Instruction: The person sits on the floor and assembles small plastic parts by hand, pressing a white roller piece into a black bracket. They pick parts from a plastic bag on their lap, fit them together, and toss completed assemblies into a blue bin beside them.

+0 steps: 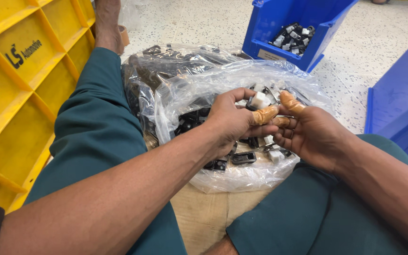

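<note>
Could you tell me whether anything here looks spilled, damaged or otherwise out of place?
Nothing stands out. The small black and white parts stay inside the clear plastic bag, more sit in the blue bin, and both hands hold one part.

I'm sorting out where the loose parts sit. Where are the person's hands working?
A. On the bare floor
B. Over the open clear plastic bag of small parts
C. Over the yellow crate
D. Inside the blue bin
B: the left hand and right hand meet on a small white part above the clear plastic bag.
</note>
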`<act>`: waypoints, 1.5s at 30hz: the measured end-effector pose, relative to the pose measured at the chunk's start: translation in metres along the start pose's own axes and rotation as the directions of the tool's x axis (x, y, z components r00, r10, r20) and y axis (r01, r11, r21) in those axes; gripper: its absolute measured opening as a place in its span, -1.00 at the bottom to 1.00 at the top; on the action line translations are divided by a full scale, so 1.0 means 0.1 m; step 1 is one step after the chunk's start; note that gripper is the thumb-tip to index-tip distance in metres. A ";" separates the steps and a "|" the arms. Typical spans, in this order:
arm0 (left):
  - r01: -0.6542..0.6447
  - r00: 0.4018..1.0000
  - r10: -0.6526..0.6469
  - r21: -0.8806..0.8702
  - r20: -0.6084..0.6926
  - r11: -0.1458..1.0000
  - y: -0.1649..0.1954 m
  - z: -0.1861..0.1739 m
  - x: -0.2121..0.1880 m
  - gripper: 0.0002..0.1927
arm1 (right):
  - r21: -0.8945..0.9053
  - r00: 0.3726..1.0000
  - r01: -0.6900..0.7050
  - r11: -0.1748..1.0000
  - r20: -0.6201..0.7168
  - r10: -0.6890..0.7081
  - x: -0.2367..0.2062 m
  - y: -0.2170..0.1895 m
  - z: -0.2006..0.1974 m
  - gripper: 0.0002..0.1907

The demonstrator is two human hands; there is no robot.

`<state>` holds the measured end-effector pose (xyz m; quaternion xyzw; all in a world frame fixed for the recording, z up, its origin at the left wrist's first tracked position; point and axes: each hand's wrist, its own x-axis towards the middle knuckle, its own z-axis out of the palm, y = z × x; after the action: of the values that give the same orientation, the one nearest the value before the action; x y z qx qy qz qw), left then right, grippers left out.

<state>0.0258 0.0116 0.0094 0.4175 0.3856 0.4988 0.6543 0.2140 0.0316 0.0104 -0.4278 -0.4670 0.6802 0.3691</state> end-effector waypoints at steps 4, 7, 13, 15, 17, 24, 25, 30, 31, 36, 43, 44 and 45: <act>-0.020 0.999 0.018 0.090 0.028 0.996 0.03 0.02 -0.06 -0.69 | -0.106 0.988 -0.028 0.994 -0.156 0.012 0.01 0.03 0.03 -0.80; -0.025 0.997 0.042 0.221 -0.069 0.975 0.07 0.06 -0.10 -0.74 | -0.082 0.992 0.107 0.991 -0.064 -0.113 -0.03 -0.01 0.13 -0.78; -0.017 0.986 0.043 0.157 -0.163 0.987 0.02 0.08 -0.05 -0.71 | -0.130 0.961 0.097 0.987 -0.244 -0.127 -0.04 -0.06 0.19 -0.77; -0.020 0.995 0.032 0.129 -0.095 0.991 -0.01 0.01 -0.01 -0.69 | -0.054 0.971 0.023 0.998 -0.238 -0.035 0.00 -0.02 0.12 -0.74; -0.007 0.999 0.013 0.160 -0.034 0.987 0.00 -0.07 0.04 -0.63 | -0.076 0.977 -0.046 0.996 -0.212 0.029 0.05 0.00 0.04 -0.73; 0.039 0.990 0.071 0.730 -0.119 0.682 0.26 -0.58 -0.02 -0.58 | 0.123 0.938 0.297 0.947 -0.221 -0.266 0.47 -0.97 -0.23 -0.54; 0.066 0.989 0.066 0.792 -0.133 0.607 0.26 -0.61 -0.02 -0.58 | 0.150 0.870 0.338 0.929 -0.426 -0.248 0.51 -1.13 -0.28 -0.48; -0.210 0.971 0.149 0.968 0.189 0.137 -0.20 -0.34 -0.01 -0.62 | -0.310 0.961 0.256 0.916 -0.024 -0.277 0.49 -0.85 -0.35 -0.53; -0.247 0.957 0.172 0.967 0.232 0.068 -0.32 -0.29 -0.02 -0.68 | -0.483 0.971 0.159 0.861 -0.080 -0.224 0.44 -0.69 -0.33 -0.58; -0.364 0.880 0.289 0.926 0.376 -0.097 -0.65 -0.23 -0.06 -0.83 | -0.998 0.998 -0.059 0.016 -0.059 0.016 0.08 -0.15 -0.15 -0.61; -0.133 0.947 0.321 0.935 0.022 0.329 -0.15 -0.33 0.10 -0.87 | -0.951 0.978 0.204 -0.230 0.190 0.084 0.00 -0.05 0.07 -0.54; -0.102 0.934 0.349 0.880 -0.075 0.464 -0.07 -0.38 0.10 -0.85 | -0.948 0.977 0.214 -0.236 0.201 0.076 -0.01 -0.04 0.09 -0.59; -0.042 0.952 0.257 0.758 -0.168 0.651 0.00 -0.43 0.09 -0.86 | -0.944 0.974 0.227 -0.238 0.216 0.071 -0.01 -0.02 0.11 -0.63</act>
<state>-0.0117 0.0273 -0.0067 0.6098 0.6023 0.3996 0.3252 0.2041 0.0273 0.0146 -0.4560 -0.8806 0.0656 -0.1113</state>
